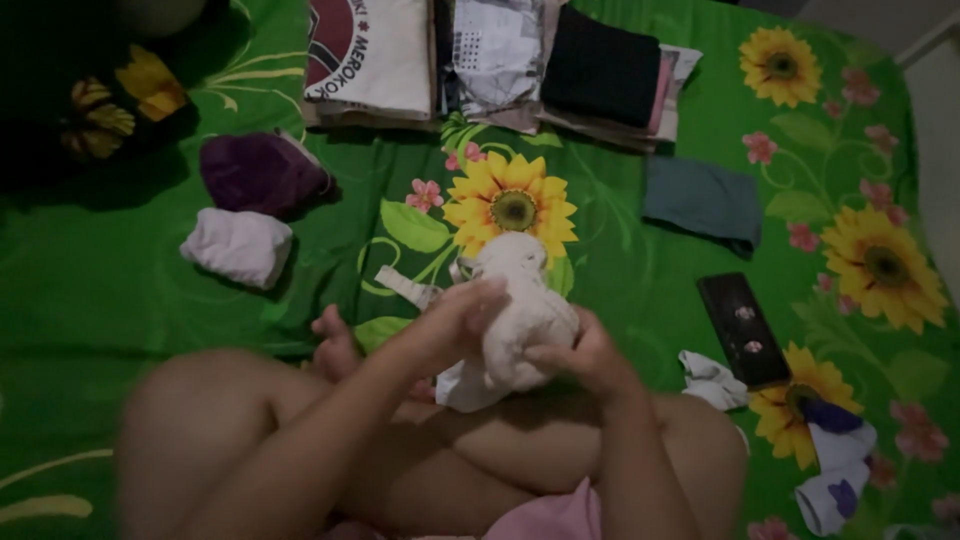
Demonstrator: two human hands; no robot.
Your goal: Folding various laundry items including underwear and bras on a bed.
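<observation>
Both hands hold a small cream cloth (pixel 518 310) above the person's crossed legs, over a bed covered with a green sunflower sheet (pixel 620 260). The left hand (pixel 455 320) lies curled over the cloth's left side, with its fingers pressed against the fabric. The right hand (pixel 585 355) grips the cloth from the lower right, thumb on the front. The cloth is bunched into a rounded bundle, with a loose strip hanging out to the left.

To the left on the sheet lie a folded white cloth (pixel 238 245) and, just behind it, a rolled purple cloth (pixel 262 172). At the far edge stands a row of folded clothes (pixel 500 60) in white, grey and black. A folded teal cloth (pixel 702 200) lies apart to the right. A dark phone (pixel 742 328) lies near the right knee, with a small white cloth (pixel 710 380) just beside it and white and purple socks (pixel 832 465) further right.
</observation>
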